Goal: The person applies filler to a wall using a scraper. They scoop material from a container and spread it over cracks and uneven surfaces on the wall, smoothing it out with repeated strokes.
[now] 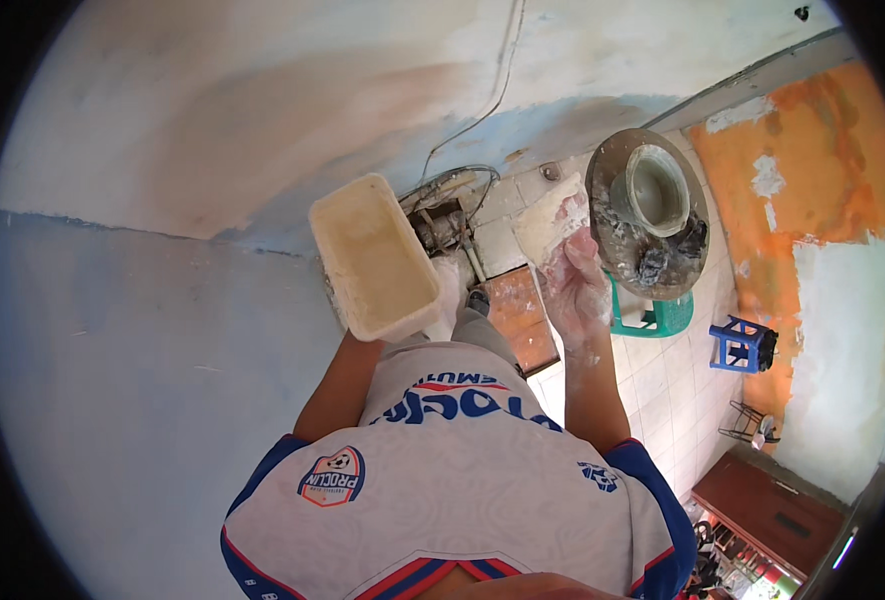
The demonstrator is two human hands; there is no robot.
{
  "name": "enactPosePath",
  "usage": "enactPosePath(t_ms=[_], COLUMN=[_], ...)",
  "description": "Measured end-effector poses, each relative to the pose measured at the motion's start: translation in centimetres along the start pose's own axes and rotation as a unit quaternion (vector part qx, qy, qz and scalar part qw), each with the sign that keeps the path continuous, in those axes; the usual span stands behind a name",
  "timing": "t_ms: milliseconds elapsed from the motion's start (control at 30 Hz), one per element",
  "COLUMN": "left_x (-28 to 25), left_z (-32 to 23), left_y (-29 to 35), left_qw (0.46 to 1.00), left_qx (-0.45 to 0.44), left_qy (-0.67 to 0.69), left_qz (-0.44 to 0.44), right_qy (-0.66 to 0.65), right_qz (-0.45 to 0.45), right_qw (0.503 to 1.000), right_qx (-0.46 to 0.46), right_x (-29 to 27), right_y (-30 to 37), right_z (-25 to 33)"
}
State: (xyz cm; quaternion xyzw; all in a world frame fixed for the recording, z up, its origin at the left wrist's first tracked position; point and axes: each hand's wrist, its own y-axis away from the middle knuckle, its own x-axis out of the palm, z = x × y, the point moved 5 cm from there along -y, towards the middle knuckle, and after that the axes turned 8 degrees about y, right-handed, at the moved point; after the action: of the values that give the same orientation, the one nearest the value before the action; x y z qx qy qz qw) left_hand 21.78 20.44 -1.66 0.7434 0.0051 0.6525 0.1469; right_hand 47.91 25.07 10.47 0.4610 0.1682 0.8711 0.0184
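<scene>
A cream rectangular plastic tub (374, 262) with pale, wet-looking residue inside is held up at the left, close to the wall. My left forearm (345, 378) runs up beneath its near end; the hand supports the tub from below, its fingers hidden. My right hand (574, 285), caked in white plaster, is closed round a flat, plaster-smeared spreader (545, 222). The spreader's blade points up and left, apart from the tub. Just right of it, a round dirty board (607, 215) bears a bowl (656, 190) of greyish liquid and crumpled dark plastic (652, 266).
A green plastic stool (672, 318) stands under the round board. Farther right are a blue stool (737, 345) and a wooden cabinet (767, 510). A loose cable (502, 95) hangs along the patchy wall (262, 120). Dark clutter (444, 228) lies at the wall's foot.
</scene>
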Motion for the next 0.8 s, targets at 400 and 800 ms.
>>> enactPosePath(t_ms=[400,800], left_x=[-2.5,-2.9], left_z=[6.6,5.8], left_y=[-2.5,-3.5], left_qw=[0.989,0.987], left_qx=[0.146,0.155], left_qy=[0.022,0.000], left_qz=[-0.022,-0.033], right_qy=[0.087,0.032], right_qz=[0.106,0.131], right_qw=[0.988,0.989], right_qx=[0.077,0.055], right_x=[-2.6,-4.6], right_y=[-5.2,-11.0], right_z=[4.7,4.5])
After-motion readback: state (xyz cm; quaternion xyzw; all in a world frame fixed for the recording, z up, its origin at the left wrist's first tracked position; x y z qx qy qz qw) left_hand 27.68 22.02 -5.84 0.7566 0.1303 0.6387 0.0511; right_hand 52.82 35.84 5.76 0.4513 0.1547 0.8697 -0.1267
